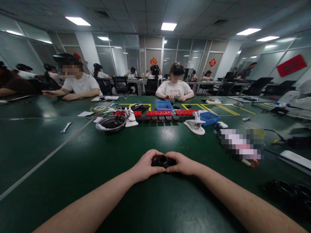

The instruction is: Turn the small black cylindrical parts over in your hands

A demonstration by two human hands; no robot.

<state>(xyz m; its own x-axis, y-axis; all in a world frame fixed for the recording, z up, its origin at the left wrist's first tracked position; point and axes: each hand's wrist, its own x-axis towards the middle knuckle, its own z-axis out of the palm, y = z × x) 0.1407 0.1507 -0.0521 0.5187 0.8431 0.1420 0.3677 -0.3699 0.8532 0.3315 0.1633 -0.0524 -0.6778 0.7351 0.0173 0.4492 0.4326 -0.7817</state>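
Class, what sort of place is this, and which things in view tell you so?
Probably a shared workshop or training room: a broad green worktable carries red power strips and a wrench, and a person sits across it.

A glossy black part [159,161], its ends covered, is just below frame centre, its round, rimmed opening facing the camera.

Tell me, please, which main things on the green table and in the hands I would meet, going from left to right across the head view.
Wrench → metal bowl → left hand → black part → right hand → nearer blue basket → black ring-shaped parts.
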